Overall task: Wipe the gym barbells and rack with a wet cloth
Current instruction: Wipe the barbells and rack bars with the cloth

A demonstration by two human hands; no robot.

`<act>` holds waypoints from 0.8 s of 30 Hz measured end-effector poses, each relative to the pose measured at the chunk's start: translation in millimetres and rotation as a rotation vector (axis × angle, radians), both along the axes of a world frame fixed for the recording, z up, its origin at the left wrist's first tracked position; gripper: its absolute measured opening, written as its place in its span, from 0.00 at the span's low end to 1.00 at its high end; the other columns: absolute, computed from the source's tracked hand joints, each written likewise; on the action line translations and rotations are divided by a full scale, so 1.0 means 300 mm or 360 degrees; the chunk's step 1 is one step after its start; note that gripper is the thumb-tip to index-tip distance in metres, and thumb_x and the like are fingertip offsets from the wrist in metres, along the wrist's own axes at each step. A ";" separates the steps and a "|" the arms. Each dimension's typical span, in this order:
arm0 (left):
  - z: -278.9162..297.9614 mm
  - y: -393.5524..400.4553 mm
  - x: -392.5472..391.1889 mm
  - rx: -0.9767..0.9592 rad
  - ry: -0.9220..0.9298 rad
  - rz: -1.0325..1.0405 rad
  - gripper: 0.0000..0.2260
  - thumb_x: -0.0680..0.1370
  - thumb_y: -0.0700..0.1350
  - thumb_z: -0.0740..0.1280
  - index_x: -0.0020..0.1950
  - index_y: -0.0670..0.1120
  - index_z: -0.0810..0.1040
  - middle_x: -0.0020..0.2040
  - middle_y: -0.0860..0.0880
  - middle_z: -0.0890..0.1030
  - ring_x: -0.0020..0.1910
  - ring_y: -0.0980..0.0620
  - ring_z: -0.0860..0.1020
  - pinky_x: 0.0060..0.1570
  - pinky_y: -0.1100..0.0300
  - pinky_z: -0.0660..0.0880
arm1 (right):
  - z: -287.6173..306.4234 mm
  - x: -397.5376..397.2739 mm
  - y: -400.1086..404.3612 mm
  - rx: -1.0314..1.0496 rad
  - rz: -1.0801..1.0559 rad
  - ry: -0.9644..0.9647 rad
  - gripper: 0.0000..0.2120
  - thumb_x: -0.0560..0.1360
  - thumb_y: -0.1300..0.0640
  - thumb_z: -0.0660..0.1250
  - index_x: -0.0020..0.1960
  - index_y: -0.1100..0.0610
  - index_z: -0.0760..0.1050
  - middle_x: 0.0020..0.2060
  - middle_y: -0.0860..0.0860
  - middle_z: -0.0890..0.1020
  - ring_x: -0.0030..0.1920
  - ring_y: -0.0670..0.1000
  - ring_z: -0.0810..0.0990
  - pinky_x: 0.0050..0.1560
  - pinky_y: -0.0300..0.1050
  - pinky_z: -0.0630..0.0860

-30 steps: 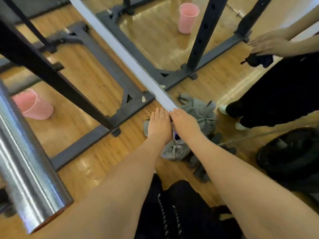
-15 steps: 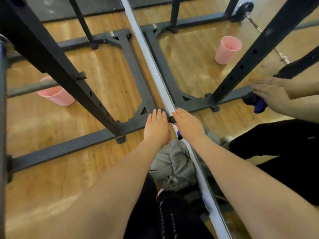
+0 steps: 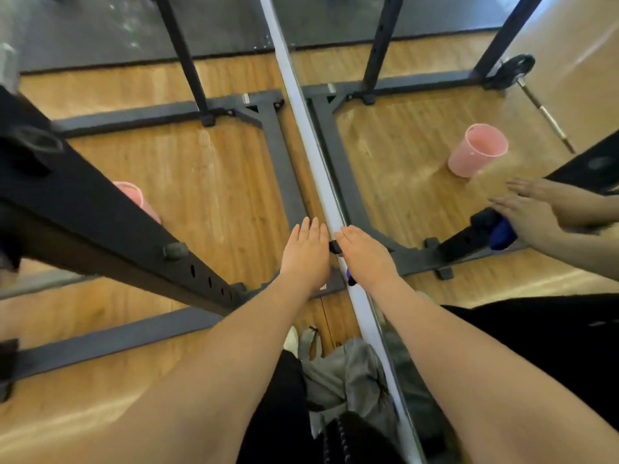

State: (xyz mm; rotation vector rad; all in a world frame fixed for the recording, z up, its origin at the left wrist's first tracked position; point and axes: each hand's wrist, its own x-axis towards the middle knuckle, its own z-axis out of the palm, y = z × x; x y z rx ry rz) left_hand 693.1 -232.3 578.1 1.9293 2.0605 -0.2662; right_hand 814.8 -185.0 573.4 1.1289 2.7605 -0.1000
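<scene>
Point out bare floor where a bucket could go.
Bare wood lies inside the rack base, between its far and near crossbars, right of the pink bucket. It is crowded by the hands, where the cloth, the bar and grey clothing bunch.

One head-worn view looks steeply down, close over both forearms, onto the wooden floor

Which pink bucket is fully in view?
The pink bucket on the right, standing open on the floor; the left pink bucket is mostly hidden behind the black rack beam.
</scene>
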 end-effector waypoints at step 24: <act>0.373 0.610 -0.821 0.0741 -0.0146 0.1375 0.30 0.79 0.46 0.55 0.77 0.38 0.46 0.78 0.41 0.50 0.77 0.45 0.47 0.75 0.53 0.44 | 0.403 -1.170 0.792 -0.0130 0.0730 0.1116 0.18 0.75 0.65 0.57 0.62 0.65 0.76 0.61 0.59 0.78 0.63 0.57 0.75 0.64 0.43 0.66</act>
